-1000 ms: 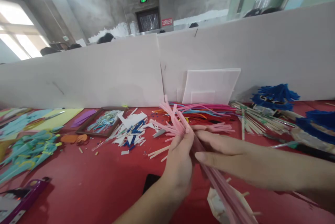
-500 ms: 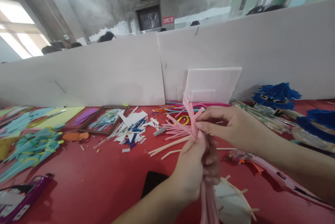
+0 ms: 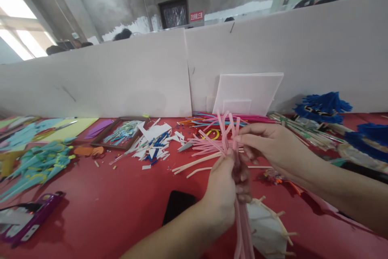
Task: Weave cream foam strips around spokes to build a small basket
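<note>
A bundle of pink pipe cleaners stands upright in my left hand, whose fingers wrap around its middle. The lower ends hang below the fist, and the upper ends fan out, some bent into loops. My right hand is closed at the upper right of the bundle, thumb and forefinger pinching one pink stem near its top. Behind the hands lie more loose pink pipe cleaners on the red table. Below the bundle is a white disc with beige stems along its edge.
A black phone lies left of my left forearm. Scissors, paper scraps and a brown frame are at left. A purple power strip sits front left. Blue fuzzy pieces stand at right. A white partition rises behind.
The upper stems have spread apart and now show loops. My right hand has shifted slightly, from the bundle's centre to a stem on its right side. My left hand keeps its grip.
</note>
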A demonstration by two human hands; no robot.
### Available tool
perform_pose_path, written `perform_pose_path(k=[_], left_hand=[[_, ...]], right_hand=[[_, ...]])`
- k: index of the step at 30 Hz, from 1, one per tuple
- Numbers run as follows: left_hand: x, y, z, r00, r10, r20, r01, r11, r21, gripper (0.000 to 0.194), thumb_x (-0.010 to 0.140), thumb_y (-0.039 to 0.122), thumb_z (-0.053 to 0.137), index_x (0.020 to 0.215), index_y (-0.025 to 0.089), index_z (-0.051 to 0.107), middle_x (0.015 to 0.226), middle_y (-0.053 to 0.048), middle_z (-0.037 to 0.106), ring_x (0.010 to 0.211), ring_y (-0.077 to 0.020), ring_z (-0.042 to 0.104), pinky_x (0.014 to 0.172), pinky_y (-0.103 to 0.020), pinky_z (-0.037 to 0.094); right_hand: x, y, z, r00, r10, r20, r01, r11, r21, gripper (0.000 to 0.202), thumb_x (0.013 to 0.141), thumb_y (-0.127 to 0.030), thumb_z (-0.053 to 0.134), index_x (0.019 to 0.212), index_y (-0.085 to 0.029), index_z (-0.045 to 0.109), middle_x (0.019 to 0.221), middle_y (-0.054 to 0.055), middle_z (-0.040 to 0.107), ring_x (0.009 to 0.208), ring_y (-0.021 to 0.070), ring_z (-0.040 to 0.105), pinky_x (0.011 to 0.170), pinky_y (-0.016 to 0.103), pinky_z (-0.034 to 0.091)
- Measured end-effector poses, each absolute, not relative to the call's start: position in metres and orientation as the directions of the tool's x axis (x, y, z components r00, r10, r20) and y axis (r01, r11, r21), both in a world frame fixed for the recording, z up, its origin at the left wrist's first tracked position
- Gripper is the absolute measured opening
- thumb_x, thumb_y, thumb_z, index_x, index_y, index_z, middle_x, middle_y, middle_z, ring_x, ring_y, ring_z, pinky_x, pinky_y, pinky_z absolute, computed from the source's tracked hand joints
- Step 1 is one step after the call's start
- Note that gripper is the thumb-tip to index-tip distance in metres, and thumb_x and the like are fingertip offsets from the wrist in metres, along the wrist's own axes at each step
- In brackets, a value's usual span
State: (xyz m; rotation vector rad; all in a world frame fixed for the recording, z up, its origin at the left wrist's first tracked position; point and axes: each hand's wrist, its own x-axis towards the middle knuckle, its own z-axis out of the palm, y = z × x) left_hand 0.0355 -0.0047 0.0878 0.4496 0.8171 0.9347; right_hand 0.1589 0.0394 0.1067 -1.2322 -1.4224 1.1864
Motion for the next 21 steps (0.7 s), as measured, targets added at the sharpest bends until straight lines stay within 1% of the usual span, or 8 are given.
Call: perform_pose_path(k=[3,5,6,9,12,16,19,21], left_hand=[[0.038,-0.005,0.087,0.309,0.811,-0.497,-0.565,0.577,0.591,0.026,0.094,0.036,0.052,0.075,0.019,0.048,0.052,0.009,0.038,0.035,-0.0025,0.021,0.040,-0.016,0.013],[0.040,-0.005,0.085,0.303,0.794,-0.527,-0.590,0.591,0.551,0.021,0.093,0.027,0.048,0.074,0.018,0.048,0.054,0.008,0.039,0.035,-0.0027,0.022,0.040,-0.016,0.014],[0.040,-0.006,0.084,0.299,0.791,-0.533,-0.600,0.590,0.540,0.019,0.092,0.026,0.049,0.074,0.018,0.048,0.055,0.008,0.040,0.036,-0.0028,0.023,0.039,-0.015,0.015],[0.042,-0.006,0.082,0.263,0.804,-0.534,-0.632,0.561,0.534,0.017,0.088,0.024,0.057,0.075,0.019,0.047,0.057,0.007,0.044,0.037,-0.0032,0.027,0.039,-0.015,0.018],[0.042,-0.005,0.083,0.209,0.816,-0.539,-0.663,0.523,0.535,0.017,0.090,0.019,0.054,0.075,0.019,0.047,0.058,0.007,0.047,0.038,-0.0044,0.034,0.039,-0.015,0.024],[0.042,-0.003,0.088,0.125,0.815,-0.566,-0.661,0.494,0.565,0.022,0.097,0.013,0.044,0.076,0.017,0.050,0.058,0.006,0.049,0.038,-0.0051,0.039,0.039,-0.017,0.029],[0.043,-0.002,0.087,0.092,0.789,-0.607,-0.650,0.510,0.564,0.025,0.099,0.018,0.044,0.075,0.016,0.053,0.059,0.005,0.051,0.041,-0.0069,0.043,0.041,-0.019,0.035],[0.044,-0.002,0.085,0.077,0.786,-0.613,-0.654,0.504,0.564,0.021,0.097,0.021,0.050,0.077,0.017,0.054,0.062,0.004,0.055,0.043,-0.0084,0.047,0.043,-0.020,0.037]], right_hand=[[0.160,0.038,0.102,-0.119,0.993,0.011,0.115,0.024,-0.993,0.018,0.060,-0.036,0.070,0.062,-0.020,0.063,0.048,-0.001,0.059,0.046,0.0126,0.055,0.049,0.027,0.046],[0.161,0.038,0.098,-0.120,0.993,-0.002,0.100,0.010,-0.995,0.019,0.059,-0.036,0.072,0.065,-0.020,0.064,0.056,0.000,0.064,0.050,0.0131,0.058,0.051,0.027,0.049],[0.162,0.039,0.096,-0.110,0.994,-0.007,0.088,0.003,-0.996,0.020,0.059,-0.037,0.074,0.065,-0.020,0.065,0.059,0.000,0.065,0.052,0.0128,0.059,0.051,0.027,0.050],[0.162,0.039,0.090,-0.058,0.997,-0.058,0.020,-0.057,-0.998,0.024,0.057,-0.037,0.079,0.067,-0.020,0.064,0.065,0.000,0.065,0.054,0.0118,0.057,0.049,0.026,0.049],[0.163,0.039,0.087,-0.026,0.994,-0.103,-0.082,-0.105,-0.991,0.029,0.057,-0.038,0.082,0.067,-0.021,0.061,0.063,-0.001,0.063,0.056,0.0130,0.058,0.049,0.027,0.049],[0.161,0.039,0.082,-0.041,0.997,-0.060,-0.214,-0.067,-0.975,0.030,0.061,-0.036,0.081,0.067,-0.022,0.056,0.062,-0.002,0.060,0.058,0.0152,0.059,0.054,0.031,0.052],[0.159,0.039,0.080,-0.023,1.000,-0.016,-0.289,-0.022,-0.957,0.032,0.064,-0.041,0.079,0.072,-0.025,0.053,0.067,-0.002,0.060,0.060,0.0156,0.058,0.055,0.032,0.051],[0.161,0.040,0.088,0.012,1.000,-0.021,-0.331,-0.016,-0.944,0.033,0.070,-0.043,0.076,0.076,-0.027,0.048,0.068,-0.003,0.059,0.057,0.0143,0.054,0.052,0.031,0.047]])
